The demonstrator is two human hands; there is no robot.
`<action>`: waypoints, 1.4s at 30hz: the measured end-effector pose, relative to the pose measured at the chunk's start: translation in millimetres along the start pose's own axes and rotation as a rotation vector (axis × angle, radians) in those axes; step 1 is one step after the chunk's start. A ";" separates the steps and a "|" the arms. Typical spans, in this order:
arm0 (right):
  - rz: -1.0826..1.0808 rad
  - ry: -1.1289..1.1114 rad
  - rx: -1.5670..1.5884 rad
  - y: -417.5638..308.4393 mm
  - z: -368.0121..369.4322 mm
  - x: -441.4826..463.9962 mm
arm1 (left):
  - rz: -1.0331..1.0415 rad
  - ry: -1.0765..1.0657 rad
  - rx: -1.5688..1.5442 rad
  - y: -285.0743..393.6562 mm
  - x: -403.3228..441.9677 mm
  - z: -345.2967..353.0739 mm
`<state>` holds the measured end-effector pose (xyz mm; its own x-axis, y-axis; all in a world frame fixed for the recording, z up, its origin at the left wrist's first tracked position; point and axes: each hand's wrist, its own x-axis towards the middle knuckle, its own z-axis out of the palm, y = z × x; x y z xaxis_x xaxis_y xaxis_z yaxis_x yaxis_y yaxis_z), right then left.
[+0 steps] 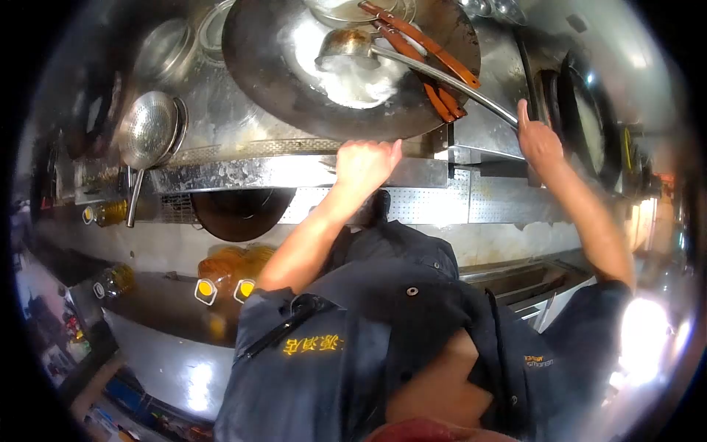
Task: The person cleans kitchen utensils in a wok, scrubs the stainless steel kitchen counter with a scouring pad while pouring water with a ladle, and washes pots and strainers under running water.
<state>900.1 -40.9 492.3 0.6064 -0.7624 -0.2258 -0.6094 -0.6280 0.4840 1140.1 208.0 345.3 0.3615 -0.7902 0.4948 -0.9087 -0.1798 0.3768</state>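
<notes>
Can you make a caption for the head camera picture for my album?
Right hand holds a ladle over a big wok; left hand at its near edge.

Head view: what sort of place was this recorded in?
Probably a commercial kitchen. A broad wok is set at a steel counter, the right hand holds a long-handled ladle, and a perforated strainer lies to the left.
</notes>
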 end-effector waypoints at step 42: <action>-0.136 -0.711 1.637 151.7 -71.8 3.8 | -0.380 -0.691 0.216 120.2 152.0 88.3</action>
<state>846.7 -127.9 625.5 0.6457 -0.3334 -0.6870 -0.6826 0.1513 -0.7150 1067.4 14.5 396.6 0.5071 -0.8224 -0.2578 -0.7956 -0.5617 0.2270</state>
